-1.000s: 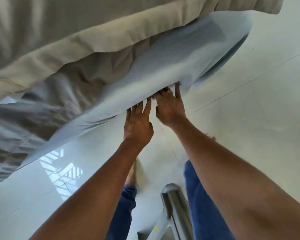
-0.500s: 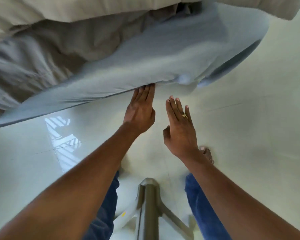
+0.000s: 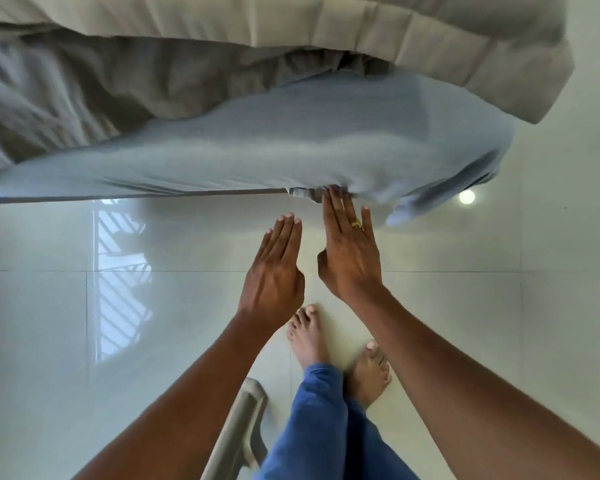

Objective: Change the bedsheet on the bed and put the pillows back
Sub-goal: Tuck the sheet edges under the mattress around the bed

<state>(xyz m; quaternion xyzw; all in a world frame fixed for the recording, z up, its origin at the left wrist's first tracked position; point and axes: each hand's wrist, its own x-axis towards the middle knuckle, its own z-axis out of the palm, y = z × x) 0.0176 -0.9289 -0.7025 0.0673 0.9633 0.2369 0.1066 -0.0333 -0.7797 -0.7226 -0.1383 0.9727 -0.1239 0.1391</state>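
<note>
A pale blue-grey bedsheet [image 3: 291,147] covers the side of the mattress and ends in a straight lower edge above the floor. Above it lies a beige cover [image 3: 361,26], with crumpled grey-brown fabric [image 3: 84,95] at the left. My right hand [image 3: 349,251], wearing a gold ring, has straight fingers whose tips touch the bunched lower edge of the blue-grey bedsheet. My left hand [image 3: 274,275] is flat with its fingers together, just below the sheet's edge and apart from it. Neither hand holds anything. No pillows are in view.
Glossy pale floor tiles [image 3: 118,306] stretch below the bed, with a window reflection at the left. My bare feet [image 3: 326,344] and blue trouser legs [image 3: 326,427] are under my arms. A grey metal frame piece [image 3: 239,434] stands at the bottom centre.
My left hand has drawn back from the sheet's lower edge. My right hand, which was off the sheet half a second ago, has moved up to touch its bunched edge. The view has tilted down.
</note>
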